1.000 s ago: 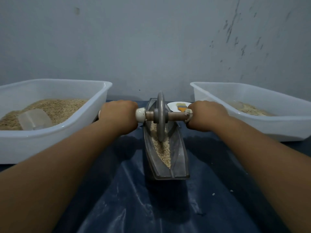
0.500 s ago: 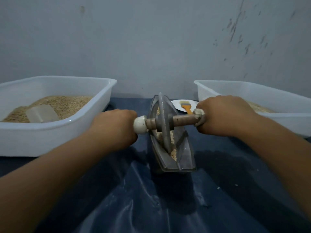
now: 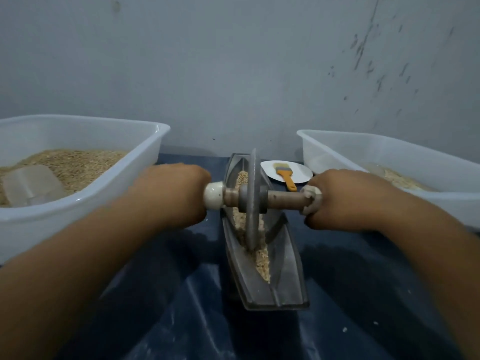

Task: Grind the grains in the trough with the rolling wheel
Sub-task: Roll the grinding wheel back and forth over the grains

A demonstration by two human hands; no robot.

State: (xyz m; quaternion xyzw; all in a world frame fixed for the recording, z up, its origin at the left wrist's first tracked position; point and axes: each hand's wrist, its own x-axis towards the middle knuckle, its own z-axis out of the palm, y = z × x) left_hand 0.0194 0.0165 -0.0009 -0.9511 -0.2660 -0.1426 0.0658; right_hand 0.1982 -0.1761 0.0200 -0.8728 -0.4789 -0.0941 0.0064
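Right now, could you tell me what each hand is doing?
Left hand: closed around the left end of the rolling wheel's axle.
Right hand: closed around the axle's right end.

Axle ends hidden inside left hand (image 3: 174, 193) and right hand (image 3: 345, 201); left tub (image 3: 83, 203) cut by frame edge.

Grey wheel (image 3: 252, 201) between the hands, tan grains (image 3: 261, 261) beneath; orange-handled brush (image 3: 285, 175) beyond, perhaps pale-bristled, on white plate (image 3: 298, 175).
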